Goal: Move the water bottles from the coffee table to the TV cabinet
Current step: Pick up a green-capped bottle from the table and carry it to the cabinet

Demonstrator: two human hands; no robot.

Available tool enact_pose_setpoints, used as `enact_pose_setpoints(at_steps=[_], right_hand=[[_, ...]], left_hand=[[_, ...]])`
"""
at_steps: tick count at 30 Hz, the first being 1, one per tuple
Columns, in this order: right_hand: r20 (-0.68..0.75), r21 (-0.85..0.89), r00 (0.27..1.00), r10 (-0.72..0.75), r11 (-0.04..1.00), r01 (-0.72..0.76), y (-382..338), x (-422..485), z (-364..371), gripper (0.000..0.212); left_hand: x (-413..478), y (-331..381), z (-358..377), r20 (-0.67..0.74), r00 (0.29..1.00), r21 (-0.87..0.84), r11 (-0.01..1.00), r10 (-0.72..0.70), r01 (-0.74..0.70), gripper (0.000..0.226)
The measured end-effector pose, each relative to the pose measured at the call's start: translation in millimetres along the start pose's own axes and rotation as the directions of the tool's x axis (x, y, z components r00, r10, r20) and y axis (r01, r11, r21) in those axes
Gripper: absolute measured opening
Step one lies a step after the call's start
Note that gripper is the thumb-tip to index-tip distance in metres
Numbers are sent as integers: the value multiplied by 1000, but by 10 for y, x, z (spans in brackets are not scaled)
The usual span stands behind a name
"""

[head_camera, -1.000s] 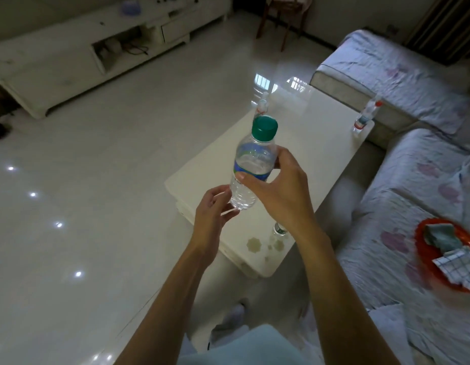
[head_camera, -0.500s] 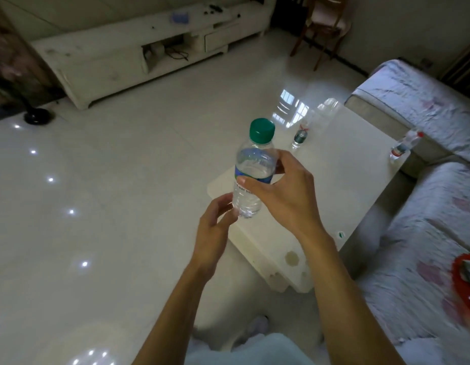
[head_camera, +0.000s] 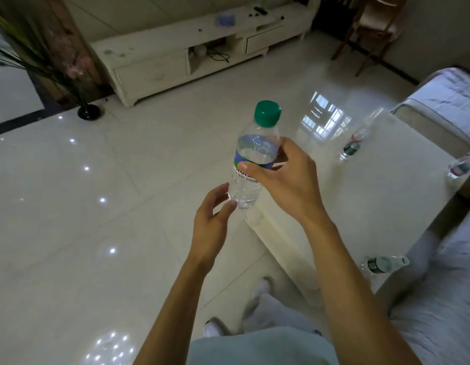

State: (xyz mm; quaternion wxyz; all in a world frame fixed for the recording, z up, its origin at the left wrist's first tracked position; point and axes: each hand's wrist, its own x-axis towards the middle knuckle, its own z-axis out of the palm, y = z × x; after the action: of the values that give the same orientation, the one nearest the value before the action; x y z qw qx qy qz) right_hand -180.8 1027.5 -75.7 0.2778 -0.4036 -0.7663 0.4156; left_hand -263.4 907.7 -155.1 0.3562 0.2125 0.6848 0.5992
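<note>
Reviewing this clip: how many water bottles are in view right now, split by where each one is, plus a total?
Held in the right hand, left hand touching its base: 1, the green-capped bottle
Standing on the coffee table: 2, one with a dark label, one at the far right edge
Lying on the coffee table: 1, the near bottle
On the TV cabinet: 0
Total: 4

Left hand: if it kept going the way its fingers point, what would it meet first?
The bottle held by the right hand. The left hand reaches up toward the bottle's base, fingertips about touching it, though depth is unclear.
</note>
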Motion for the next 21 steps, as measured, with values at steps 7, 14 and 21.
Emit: enact_pose_setpoints(at_steps=[7, 14, 21], right_hand=[[36, 39, 999, -20, 999, 18, -24, 752, 305, 58], [101, 74, 992, -76, 995, 69, -39, 1948, 565, 56], [94, 130, 989, -116, 986, 103, -178, 3024, 695, 57]], left_hand=[[687, 115, -150, -88, 995, 5, 999, 47, -46, 35], [1761, 429, -111, -132, 991, 46, 999, 31, -25, 37], [2779, 933, -67, -188, 981, 66, 997, 40, -28, 36]])
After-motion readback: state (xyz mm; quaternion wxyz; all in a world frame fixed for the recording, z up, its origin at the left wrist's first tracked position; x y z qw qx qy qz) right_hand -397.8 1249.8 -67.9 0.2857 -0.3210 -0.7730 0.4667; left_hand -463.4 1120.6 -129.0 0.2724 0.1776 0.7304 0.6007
